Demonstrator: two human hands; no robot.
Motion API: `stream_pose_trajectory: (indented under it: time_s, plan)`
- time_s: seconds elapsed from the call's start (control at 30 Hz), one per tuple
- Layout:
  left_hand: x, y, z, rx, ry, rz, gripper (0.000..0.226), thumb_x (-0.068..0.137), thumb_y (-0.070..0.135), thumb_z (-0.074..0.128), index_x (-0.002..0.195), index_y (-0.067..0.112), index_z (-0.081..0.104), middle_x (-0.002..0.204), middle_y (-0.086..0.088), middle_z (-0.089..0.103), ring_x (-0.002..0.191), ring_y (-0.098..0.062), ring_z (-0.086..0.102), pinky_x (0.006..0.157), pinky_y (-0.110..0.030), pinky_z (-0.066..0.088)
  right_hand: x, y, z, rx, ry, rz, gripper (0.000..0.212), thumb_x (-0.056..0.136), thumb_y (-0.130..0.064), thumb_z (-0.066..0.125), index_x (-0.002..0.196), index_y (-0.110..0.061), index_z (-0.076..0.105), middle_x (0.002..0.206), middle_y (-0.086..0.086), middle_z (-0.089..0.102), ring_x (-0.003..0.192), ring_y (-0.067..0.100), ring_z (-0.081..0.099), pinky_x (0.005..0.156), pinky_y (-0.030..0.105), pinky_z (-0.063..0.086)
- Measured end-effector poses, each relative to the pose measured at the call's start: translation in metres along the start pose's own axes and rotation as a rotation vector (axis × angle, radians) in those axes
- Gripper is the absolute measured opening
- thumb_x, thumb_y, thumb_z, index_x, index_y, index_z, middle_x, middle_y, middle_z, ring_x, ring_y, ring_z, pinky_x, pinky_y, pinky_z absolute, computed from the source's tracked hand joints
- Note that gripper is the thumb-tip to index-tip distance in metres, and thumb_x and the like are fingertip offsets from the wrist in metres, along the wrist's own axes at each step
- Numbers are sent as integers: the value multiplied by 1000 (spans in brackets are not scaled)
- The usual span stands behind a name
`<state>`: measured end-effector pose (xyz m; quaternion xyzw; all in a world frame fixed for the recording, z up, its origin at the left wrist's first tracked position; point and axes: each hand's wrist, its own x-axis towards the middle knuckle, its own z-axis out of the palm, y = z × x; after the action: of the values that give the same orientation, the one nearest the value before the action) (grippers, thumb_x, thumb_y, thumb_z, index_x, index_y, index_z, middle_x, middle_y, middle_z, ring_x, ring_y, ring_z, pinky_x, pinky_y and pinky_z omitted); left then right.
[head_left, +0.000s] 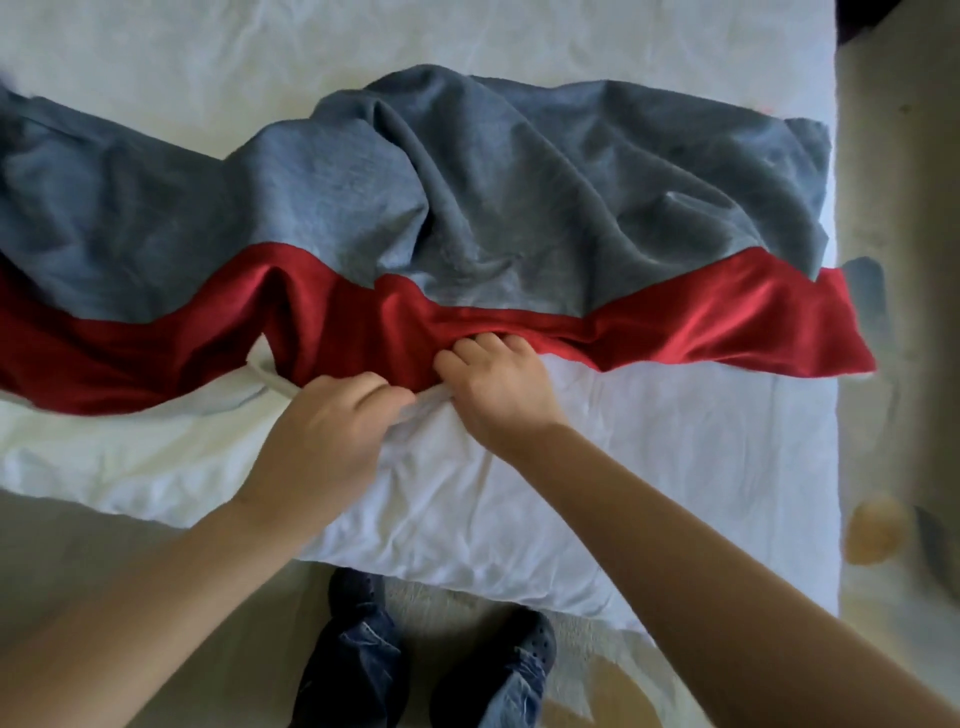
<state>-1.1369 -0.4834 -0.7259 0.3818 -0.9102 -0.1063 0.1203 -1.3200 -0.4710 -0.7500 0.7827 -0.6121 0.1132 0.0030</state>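
A large grey cloth (467, 182) with a broad red band (727, 322) along its near edge lies rumpled across a white sheet (649, 467) on a bed. At the band's near edge, in the middle, my left hand (327, 431) grips the red cloth with curled fingers. My right hand (498, 384) grips the same edge just to the right, knuckles up and fingertips tucked into the fold. The two hands nearly touch. A pale strip of fabric (265, 376) shows under the red edge to the left.
The bed's near edge runs below my forearms, with my feet in dark shoes (519, 649) on the pale floor. At the right, the bed ends at a beige floor strip with a yellowish round object (878, 530).
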Motion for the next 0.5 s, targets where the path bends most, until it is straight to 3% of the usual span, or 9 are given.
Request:
stream_pose_trajectory:
  time_s: [0.13, 0.2, 0.27, 0.33, 0.43, 0.5]
  plan:
    - [-23, -18, -7, 100, -28, 107, 31, 74, -2, 45, 89, 4, 71, 74, -8, 64, 57, -28, 58, 58, -40, 47, -37, -30, -14, 17, 106, -96, 16, 67, -5, 52, 61, -20, 58, 56, -1, 51, 49, 20, 49, 45, 29, 35]
    - [-37, -27, -10, 167, -120, 131, 26, 66, -4, 57, 84, 6, 72, 73, -6, 64, 56, -26, 58, 57, -37, 47, -64, -44, -18, 18, -16, -73, 17, 59, -6, 51, 58, -22, 55, 55, -4, 50, 48, 17, 48, 41, 24, 34]
    - [-48, -30, -11, 213, -252, 97, 44, 41, -9, 76, 81, 9, 73, 72, -4, 64, 56, -24, 59, 55, -35, 51, -77, -39, -18, -33, -184, -25, 18, 48, -8, 59, 59, -22, 56, 57, -4, 52, 50, 17, 51, 39, 23, 34]
    - [-52, -25, -10, 220, -314, 9, 54, 32, -12, 79, 81, 9, 72, 72, -4, 63, 56, -25, 59, 54, -35, 52, -78, -15, -22, -71, -256, 41, 24, 46, -15, 70, 65, -20, 57, 63, -1, 55, 57, 22, 55, 43, 26, 39]
    - [-46, -3, -3, 184, -282, -65, 45, 47, -2, 78, 89, 11, 71, 81, -1, 64, 66, -24, 61, 63, -37, 53, -78, 20, -33, -86, -238, 98, 30, 45, -22, 74, 70, -16, 57, 69, 3, 56, 63, 28, 56, 50, 32, 41]
    - [-37, 18, 4, 136, -263, -23, 37, 60, 10, 76, 96, 13, 70, 87, 0, 64, 75, -22, 62, 68, -38, 53, -86, 36, -38, -102, -228, 77, 30, 45, -20, 73, 69, -15, 55, 68, 4, 54, 62, 28, 55, 50, 33, 39]
